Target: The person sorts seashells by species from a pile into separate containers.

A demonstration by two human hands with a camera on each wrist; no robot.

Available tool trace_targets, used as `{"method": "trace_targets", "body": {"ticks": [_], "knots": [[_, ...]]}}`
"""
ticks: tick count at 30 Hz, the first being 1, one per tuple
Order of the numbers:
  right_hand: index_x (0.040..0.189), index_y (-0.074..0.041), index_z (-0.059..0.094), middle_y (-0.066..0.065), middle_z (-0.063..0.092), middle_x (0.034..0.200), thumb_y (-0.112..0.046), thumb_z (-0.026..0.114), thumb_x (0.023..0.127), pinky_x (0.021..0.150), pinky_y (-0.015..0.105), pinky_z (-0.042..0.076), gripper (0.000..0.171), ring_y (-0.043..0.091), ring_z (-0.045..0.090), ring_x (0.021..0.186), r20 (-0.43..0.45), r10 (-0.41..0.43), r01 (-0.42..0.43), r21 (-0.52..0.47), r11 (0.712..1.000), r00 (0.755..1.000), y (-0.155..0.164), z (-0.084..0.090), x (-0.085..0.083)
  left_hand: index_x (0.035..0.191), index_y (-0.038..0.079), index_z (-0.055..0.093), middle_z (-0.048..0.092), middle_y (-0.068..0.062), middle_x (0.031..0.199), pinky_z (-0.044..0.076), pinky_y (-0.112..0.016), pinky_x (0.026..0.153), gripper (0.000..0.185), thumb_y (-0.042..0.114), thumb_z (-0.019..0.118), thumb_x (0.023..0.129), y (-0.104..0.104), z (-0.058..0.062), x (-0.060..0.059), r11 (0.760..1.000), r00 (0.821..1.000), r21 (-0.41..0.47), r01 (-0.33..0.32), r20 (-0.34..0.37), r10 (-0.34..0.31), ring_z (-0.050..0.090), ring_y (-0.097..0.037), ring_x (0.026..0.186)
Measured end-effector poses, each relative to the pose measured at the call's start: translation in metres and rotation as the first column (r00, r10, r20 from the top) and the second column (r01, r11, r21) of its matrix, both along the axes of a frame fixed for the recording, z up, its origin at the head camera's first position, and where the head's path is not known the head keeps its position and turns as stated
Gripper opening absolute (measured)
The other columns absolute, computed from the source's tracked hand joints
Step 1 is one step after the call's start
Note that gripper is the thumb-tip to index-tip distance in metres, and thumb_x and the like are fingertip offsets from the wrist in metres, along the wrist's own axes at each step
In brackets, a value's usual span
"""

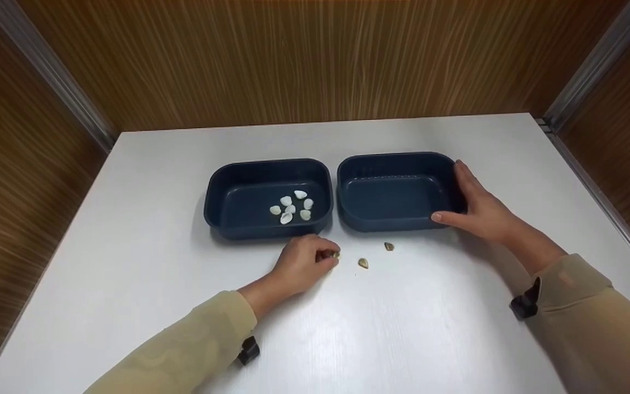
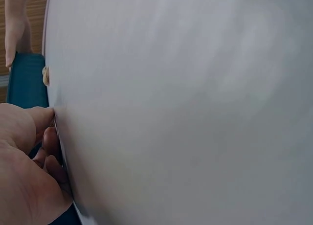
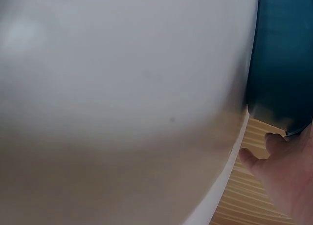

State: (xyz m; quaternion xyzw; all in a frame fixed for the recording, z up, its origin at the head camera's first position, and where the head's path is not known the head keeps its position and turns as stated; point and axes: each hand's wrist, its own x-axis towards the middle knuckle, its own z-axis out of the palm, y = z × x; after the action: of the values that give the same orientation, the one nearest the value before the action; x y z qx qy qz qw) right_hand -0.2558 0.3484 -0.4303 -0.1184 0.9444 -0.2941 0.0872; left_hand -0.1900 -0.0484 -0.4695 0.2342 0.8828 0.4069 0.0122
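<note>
My left hand (image 1: pixel 307 261) is at the front right corner of the left dark blue container (image 1: pixel 238 232), low over the table. Its thumb and fingertips pinch a small brownish shell (image 1: pixel 336 254), mostly hidden by the fingers. Two more brownish shells lie on the table to its right, a nearer shell (image 1: pixel 363 263) and a farther shell (image 1: pixel 389 247). My right hand (image 1: pixel 482 210) rests against the right end of the right dark blue container (image 1: pixel 389 224), fingers straight along its side and thumb at the front rim. Several white shells (image 1: pixel 286 218) lie in the left container's right half.
Both containers stand side by side with a narrow gap on a white table (image 1: pixel 145 273). Wood-grain panels (image 1: pixel 315 60) rise behind the table and at both sides. A black strap piece (image 1: pixel 524 306) sits at my right sleeve.
</note>
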Motion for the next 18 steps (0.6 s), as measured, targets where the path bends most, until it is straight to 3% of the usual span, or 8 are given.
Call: {"method": "trace_targets", "body": {"ticks": [9,18], "knots": [[0.17,-0.014,-0.011,0.009,-0.013,0.177,-0.054,0.076,0.094,0.126,0.068,0.011,0.122,0.039,-0.002,0.163,-0.027,0.016,-0.017,-0.011,1.0,1.0,0.0023,-0.0015,-0.0012,0.105,0.012,0.083,0.066,0.0,0.091,0.049,-0.029,0.077,0.013,0.008,0.076,0.094,0.0021,-0.0004,-0.0012,1.0,1.0,-0.018,0.005,0.02,-0.005,0.059,-0.014,0.084],[0.17,-0.015,-0.012,0.008,-0.013,0.177,-0.055,0.076,0.094,0.126,0.066,0.01,0.123,0.037,-0.004,0.163,-0.017,0.012,-0.012,-0.01,1.0,1.0,0.0015,-0.0005,-0.0004,0.098,0.012,0.081,0.066,-0.002,0.095,0.051,-0.031,0.079,0.011,0.005,0.075,0.092,0.0019,0.0003,0.0055,0.999,0.999,0.008,0.033,0.002,-0.033,0.062,-0.017,0.086]]}}
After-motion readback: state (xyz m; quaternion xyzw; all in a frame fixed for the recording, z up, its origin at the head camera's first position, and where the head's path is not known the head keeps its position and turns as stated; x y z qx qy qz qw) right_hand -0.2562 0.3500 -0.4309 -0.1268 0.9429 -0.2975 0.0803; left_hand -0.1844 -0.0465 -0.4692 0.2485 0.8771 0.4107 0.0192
